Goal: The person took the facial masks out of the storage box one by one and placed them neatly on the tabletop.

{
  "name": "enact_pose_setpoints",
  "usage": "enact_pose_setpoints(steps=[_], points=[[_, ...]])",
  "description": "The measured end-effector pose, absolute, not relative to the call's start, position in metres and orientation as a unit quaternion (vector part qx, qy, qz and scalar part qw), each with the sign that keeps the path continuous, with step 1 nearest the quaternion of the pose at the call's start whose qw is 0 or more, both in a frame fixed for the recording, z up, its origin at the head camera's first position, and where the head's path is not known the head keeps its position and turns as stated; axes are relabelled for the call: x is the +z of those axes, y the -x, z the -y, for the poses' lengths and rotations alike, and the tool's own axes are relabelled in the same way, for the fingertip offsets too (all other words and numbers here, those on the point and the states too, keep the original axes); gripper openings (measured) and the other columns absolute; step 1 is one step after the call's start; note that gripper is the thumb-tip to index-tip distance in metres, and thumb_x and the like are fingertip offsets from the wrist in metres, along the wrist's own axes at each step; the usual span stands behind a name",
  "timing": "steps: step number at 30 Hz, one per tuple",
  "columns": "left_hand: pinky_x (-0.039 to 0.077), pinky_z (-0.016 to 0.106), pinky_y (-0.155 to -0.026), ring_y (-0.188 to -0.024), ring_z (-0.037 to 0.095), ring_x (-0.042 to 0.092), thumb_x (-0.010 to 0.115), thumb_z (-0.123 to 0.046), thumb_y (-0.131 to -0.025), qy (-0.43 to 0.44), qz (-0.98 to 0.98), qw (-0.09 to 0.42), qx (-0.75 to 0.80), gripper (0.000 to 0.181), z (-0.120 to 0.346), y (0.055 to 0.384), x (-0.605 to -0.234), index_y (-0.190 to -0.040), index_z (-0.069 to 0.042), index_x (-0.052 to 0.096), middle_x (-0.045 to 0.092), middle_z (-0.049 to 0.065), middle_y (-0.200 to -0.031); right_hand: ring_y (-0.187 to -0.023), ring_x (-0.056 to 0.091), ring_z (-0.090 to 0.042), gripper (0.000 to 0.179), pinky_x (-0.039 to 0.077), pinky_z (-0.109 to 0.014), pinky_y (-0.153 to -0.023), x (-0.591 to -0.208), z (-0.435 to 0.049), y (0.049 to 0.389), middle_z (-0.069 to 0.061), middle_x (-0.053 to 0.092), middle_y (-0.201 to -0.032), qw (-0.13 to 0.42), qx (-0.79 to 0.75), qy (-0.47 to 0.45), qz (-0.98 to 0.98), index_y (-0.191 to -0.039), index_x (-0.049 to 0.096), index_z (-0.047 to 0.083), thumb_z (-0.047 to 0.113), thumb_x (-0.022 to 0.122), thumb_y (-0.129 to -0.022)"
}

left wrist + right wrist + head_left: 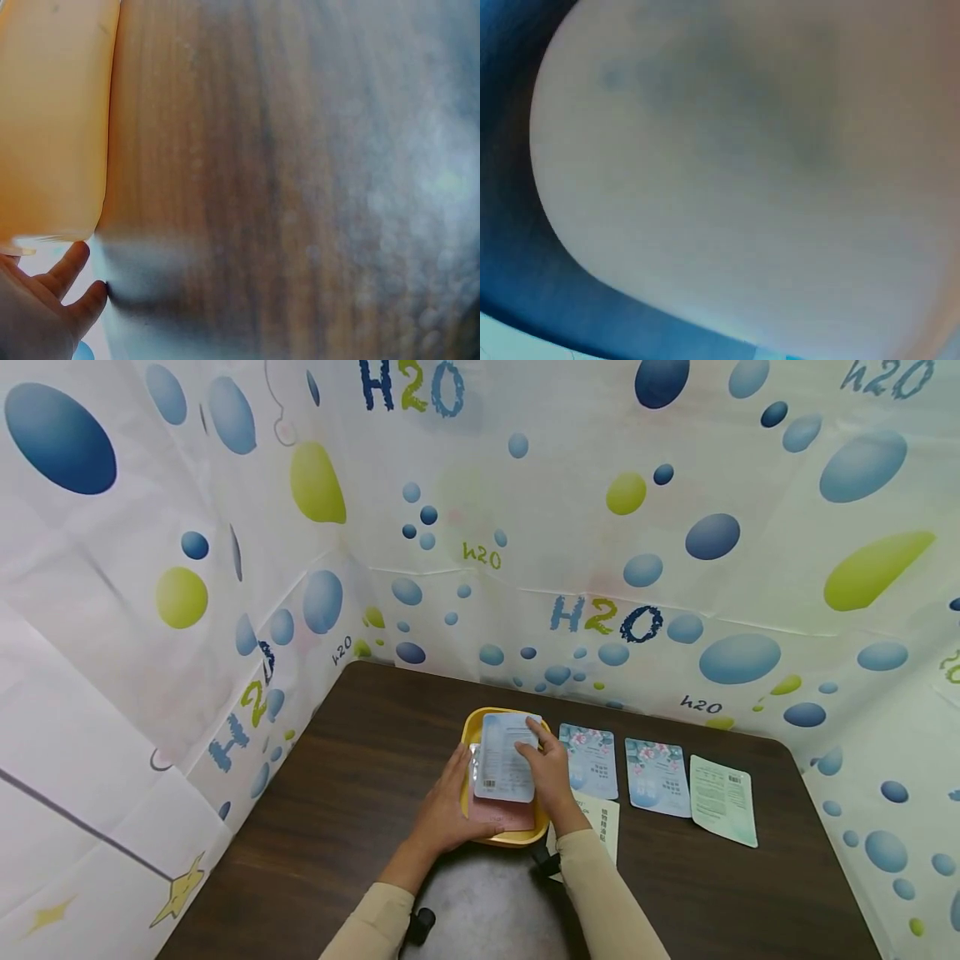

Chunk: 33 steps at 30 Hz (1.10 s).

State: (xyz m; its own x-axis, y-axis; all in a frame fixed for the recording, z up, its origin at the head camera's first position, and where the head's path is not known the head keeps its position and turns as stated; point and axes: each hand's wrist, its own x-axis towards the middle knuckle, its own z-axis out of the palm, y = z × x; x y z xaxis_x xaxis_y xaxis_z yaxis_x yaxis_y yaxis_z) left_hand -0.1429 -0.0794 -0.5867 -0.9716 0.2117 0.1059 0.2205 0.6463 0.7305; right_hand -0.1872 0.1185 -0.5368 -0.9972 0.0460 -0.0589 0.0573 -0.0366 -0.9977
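A light-blue printed sachet [507,756], with a barcode near its lower left corner, lies flat over the yellow tray [463,727]. My right hand [553,772] holds it by its right edge, the thumb and a finger showing on its upper face; the other fingers are hidden. Under it, a pink packet [502,815] shows in the tray. Along the tray's left side rests my left hand [446,814], fingers extended by the outer wall and thumb reaching over the front. In the left wrist view the fingertips of that hand [45,300] appear past the tray's corner.
Right of the tray lie two blue floral sachets [588,760] [657,777], a pale green sachet [723,800] and a cream packet [603,827], partly under the right arm. The dark wooden table [352,760] meets a patterned curtain [465,627]. A pale blurred surface fills most of the right wrist view.
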Motion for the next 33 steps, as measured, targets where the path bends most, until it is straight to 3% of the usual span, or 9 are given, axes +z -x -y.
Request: enact_pose_setpoints(steps=[8, 14, 24, 33], points=[[0.04, 0.062, -0.113, -0.15, 0.036, 0.037, 0.088, -0.069, -0.059, 0.112, 0.908, -0.004, -0.405, 0.135, 0.081, 0.143, -0.588, -0.165, -0.031, 0.014, 0.008, -0.014, -0.173, -0.125, 0.058, -0.024, 0.055, 0.053, -0.017, -0.093, -0.531, -0.124, 0.188, -0.012, 0.05, -0.155, 0.0, -0.73, -0.039, -0.682, -0.154, 0.046, 0.012, 0.012, 0.059, -0.101], [0.039, 0.064, -0.112, -0.15, 0.038, 0.038, 0.09, -0.065, -0.059, 0.107, 0.907, -0.002, -0.408, 0.135, 0.08, 0.142, -0.587, -0.165, -0.027, 0.017, 0.008, -0.015, -0.173, -0.125, 0.058, -0.024, 0.054, 0.052, -0.012, -0.088, -0.528, -0.129, 0.191, -0.014, 0.051, -0.154, -0.013, -0.741, -0.036, -0.671, -0.155, 0.045, 0.011, 0.009, 0.058, -0.102], [0.038, 0.063, -0.114, -0.15, 0.036, 0.038, 0.091, -0.062, -0.059, 0.1, 0.905, -0.007, -0.414, 0.134, 0.079, 0.141, -0.584, -0.165, -0.027, 0.018, 0.01, -0.015, -0.173, -0.104, 0.064, -0.01, 0.053, 0.056, -0.015, -0.084, -0.521, -0.141, 0.197, -0.015, 0.057, -0.145, -0.032, -0.745, -0.045, -0.664, -0.153, 0.049, 0.015, 0.011, 0.059, -0.101], [0.04, 0.063, -0.112, -0.149, 0.038, 0.038, 0.091, -0.064, -0.058, 0.113, 0.906, 0.008, -0.408, 0.135, 0.079, 0.141, -0.585, -0.165, -0.023, 0.019, 0.013, -0.007, -0.173, -0.106, 0.062, -0.009, 0.053, 0.055, -0.014, -0.084, -0.514, -0.156, 0.201, -0.011, 0.055, -0.148, -0.046, -0.736, -0.045, -0.674, -0.153, 0.048, 0.016, 0.01, 0.059, -0.101]])
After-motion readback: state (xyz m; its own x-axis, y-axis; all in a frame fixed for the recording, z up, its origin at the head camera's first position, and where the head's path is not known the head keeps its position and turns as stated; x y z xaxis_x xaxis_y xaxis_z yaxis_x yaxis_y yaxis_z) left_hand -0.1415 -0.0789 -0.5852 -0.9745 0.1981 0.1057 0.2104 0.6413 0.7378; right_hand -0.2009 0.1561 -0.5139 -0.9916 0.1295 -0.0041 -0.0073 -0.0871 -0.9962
